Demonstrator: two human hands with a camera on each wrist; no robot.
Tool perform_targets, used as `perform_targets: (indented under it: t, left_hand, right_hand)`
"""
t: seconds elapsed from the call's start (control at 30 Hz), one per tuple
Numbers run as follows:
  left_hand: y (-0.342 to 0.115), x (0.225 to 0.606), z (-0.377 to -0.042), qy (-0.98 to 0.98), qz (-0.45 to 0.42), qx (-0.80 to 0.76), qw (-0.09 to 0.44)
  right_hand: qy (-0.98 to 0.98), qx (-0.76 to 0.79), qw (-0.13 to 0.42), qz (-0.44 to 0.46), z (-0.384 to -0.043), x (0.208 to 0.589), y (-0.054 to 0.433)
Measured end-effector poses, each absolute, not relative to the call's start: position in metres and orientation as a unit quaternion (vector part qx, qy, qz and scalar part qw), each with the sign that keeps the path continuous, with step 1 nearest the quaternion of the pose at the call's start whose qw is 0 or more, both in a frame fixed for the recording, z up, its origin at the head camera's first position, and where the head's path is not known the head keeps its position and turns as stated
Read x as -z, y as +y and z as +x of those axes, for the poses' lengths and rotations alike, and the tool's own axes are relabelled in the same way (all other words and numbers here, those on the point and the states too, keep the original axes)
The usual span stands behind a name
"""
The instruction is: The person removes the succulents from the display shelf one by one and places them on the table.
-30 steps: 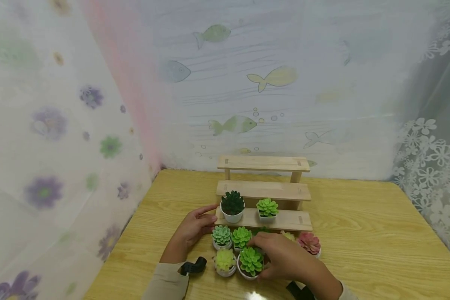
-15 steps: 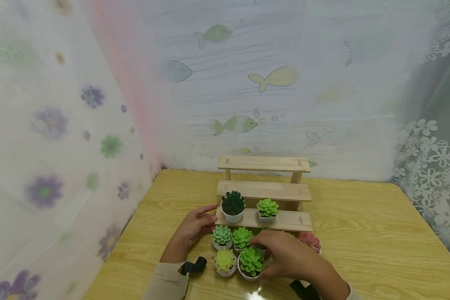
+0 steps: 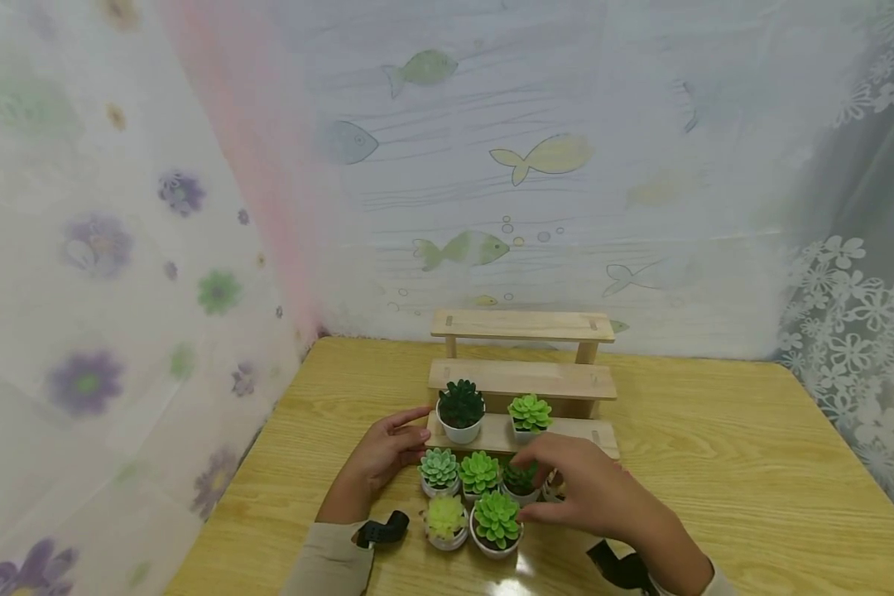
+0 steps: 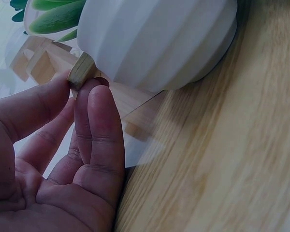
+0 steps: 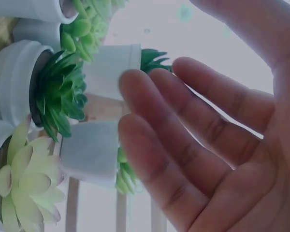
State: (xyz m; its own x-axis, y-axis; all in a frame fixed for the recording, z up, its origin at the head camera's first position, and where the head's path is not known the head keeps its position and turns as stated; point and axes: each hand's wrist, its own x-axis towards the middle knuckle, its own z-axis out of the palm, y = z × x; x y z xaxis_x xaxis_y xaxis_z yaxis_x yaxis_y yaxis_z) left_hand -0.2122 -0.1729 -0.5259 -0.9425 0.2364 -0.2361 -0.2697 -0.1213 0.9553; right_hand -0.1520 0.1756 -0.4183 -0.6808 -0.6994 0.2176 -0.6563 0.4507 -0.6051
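Observation:
At the left end of the wooden stepped plant stand (image 3: 521,378), my left hand (image 3: 383,451) pinches the edge of the lowest shelf between thumb and fingers. The left wrist view shows that shelf end (image 4: 81,71) in the fingertips, beside a white ribbed pot (image 4: 159,41). My right hand (image 3: 596,487), fingers spread from the thumb and holding nothing, hovers by a small dark green potted succulent (image 3: 520,480). A bright green potted succulent (image 3: 497,521) stands below its thumb. In the right wrist view, the fingers (image 5: 154,150) are apart from the dark green succulent (image 5: 63,94).
On the lowest shelf stand a large dark green succulent (image 3: 461,406) and a light green one (image 3: 531,412). In front are pale blue-green (image 3: 439,468), green (image 3: 480,473) and yellow (image 3: 444,519) potted succulents. A patterned curtain (image 3: 566,190) hangs behind the table (image 3: 730,463).
My right hand has drawn right and slightly up from the front bright green succulent, uncovering the small dark green one. It now hides the red succulent. My left hand has stayed in place.

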Motion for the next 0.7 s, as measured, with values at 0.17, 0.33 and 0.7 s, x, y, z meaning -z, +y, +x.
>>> perform_targets:
  t: [0.17,0.33,0.7]
  left_hand:
    - [-0.1734,0.5257,-0.2118,0.640,-0.013,-0.749,0.170]
    - [-0.1738,0.5267,-0.2116,0.636,-0.008,-0.752,0.173]
    - [-0.1729,0.5260,-0.2133,0.637,-0.013,-0.752,0.171]
  right_hand:
    - [0.847,0.362,0.019,-0.390,-0.1536,0.4181,0.1777]
    - [0.845,0.368,-0.007,-0.389,-0.1542,0.4197,0.1785]
    - [0.852,0.373,-0.090,-0.356,-0.1570,0.4204,0.1773]
